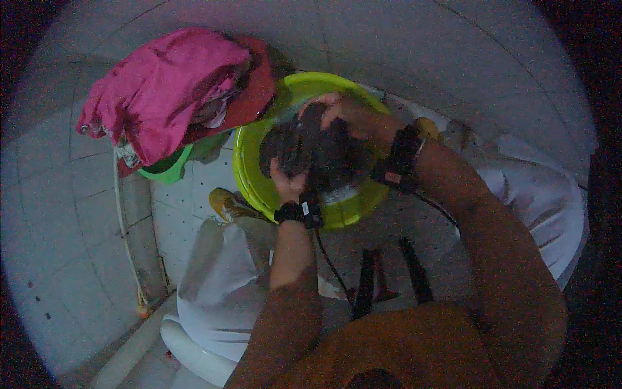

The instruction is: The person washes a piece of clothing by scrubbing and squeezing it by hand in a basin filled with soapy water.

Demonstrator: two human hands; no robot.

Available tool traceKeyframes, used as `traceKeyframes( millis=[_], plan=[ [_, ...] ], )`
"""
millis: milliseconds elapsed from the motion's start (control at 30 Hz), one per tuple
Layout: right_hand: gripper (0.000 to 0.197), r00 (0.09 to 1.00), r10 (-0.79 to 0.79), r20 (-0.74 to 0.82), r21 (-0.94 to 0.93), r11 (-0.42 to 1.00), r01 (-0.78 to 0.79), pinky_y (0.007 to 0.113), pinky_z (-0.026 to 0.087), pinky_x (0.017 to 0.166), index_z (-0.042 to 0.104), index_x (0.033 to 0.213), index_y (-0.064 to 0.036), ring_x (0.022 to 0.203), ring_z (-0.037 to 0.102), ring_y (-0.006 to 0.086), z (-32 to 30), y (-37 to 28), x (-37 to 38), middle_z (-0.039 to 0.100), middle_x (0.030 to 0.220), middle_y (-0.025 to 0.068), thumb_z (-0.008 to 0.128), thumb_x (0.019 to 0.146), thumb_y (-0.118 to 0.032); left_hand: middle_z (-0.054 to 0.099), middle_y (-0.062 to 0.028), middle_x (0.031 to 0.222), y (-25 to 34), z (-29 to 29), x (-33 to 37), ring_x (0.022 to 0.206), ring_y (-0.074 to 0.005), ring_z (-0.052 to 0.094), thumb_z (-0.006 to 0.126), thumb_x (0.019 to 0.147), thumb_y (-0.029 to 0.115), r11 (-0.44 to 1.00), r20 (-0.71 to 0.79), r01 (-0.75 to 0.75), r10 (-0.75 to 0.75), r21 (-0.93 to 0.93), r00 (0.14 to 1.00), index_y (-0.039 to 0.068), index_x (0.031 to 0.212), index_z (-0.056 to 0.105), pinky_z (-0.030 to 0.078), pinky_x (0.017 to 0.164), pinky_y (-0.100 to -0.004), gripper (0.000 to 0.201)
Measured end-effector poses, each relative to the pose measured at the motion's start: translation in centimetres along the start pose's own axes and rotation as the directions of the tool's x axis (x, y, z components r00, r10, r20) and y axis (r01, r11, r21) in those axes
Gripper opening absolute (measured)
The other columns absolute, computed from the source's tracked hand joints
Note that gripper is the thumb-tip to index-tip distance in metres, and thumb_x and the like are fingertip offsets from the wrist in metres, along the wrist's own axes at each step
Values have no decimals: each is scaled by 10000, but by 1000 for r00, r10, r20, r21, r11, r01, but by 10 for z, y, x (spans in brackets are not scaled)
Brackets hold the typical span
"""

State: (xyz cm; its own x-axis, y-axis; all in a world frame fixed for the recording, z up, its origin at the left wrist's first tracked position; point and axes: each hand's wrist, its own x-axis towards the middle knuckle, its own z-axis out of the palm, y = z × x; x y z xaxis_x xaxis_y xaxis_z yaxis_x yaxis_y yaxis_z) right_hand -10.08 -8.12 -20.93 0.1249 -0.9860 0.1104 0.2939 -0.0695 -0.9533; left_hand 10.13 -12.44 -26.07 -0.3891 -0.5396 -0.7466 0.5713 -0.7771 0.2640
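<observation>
A dark grey wet-looking cloth is bunched up inside a yellow-green basin on the floor in front of me. My left hand grips the near left part of the cloth, its fingers curled into the fabric. On the far side, my right hand is closed on another fold. Some fingertips are hidden in the dark folds. Whitish suds or water show around the cloth. Each wrist wears a black strapped device with a cable running from it.
Pink fabric is heaped on a red surface at the back left. Beneath it sits a bright green container. A thin pale hose runs down the left tiled wall. My yellow shoe stands beside the basin.
</observation>
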Motion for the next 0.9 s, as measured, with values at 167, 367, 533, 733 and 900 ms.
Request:
traceKeyframes(
  millis=[167,367,533,733,900],
  plan=[
    [324,995,-101,2,-477,874,90,358,248,951,533,950,-92,1142,333,264,36,10,3,394,1210,130,596,638,-151,521,-111,1047,-7,26,-15,972,-276,490,390,837,325,992,35,-41,37,116,999,64,1036,500,396,852,-412,347],
    [259,952,-294,-81,-823,559,102,403,301,877,499,855,-78,1035,392,340,66,57,15,439,1133,143,587,736,-290,512,-110,1042,-10,23,-13,977,-268,487,399,816,358,949,165,-133,89,284,982,81,1041,482,396,839,-423,366],
    [188,847,23,-532,-532,769,-355,394,373,705,532,804,-64,828,462,292,36,73,41,498,916,122,562,751,-242,465,-104,1113,-16,34,-5,1029,-256,450,415,796,391,991,12,62,-64,121,998,86,1097,452,372,872,-409,429],
    [165,945,-257,-202,-860,508,-46,399,373,723,527,807,-63,825,456,309,118,53,33,479,853,124,558,744,-213,451,-100,1140,14,-12,10,1039,-256,442,388,807,394,974,367,-159,91,160,926,83,1126,434,378,866,-399,448],
    [147,879,-167,-446,-749,608,-265,403,370,718,522,794,-61,824,443,318,51,70,51,480,861,132,550,744,-195,461,-99,1147,2,40,1,1050,-266,438,390,799,391,982,23,22,-27,185,999,88,1128,439,359,890,-405,450]
  ],
)
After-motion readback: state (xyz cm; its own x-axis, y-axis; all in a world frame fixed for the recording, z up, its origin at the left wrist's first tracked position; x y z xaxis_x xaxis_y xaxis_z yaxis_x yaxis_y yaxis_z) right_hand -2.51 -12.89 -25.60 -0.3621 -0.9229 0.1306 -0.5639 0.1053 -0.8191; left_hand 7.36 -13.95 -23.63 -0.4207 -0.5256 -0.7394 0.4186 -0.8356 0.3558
